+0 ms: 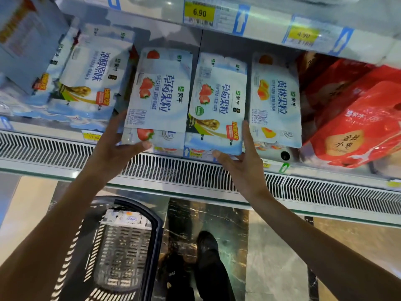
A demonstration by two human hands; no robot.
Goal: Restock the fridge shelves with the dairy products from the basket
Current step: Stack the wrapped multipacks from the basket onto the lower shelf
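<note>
Left hand (115, 146) and right hand (245, 164) hold two strawberry yogurt packs (160, 92) at the fridge shelf (195, 168) front, fingers along outer edges, thumbs beneath, likely squaring them into the row; basket (159, 224) below.

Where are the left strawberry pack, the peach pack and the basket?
left strawberry pack (160, 92), head view, front label.
peach pack (275, 101), head view, front label.
basket (158, 235), head view, right rim.
</note>
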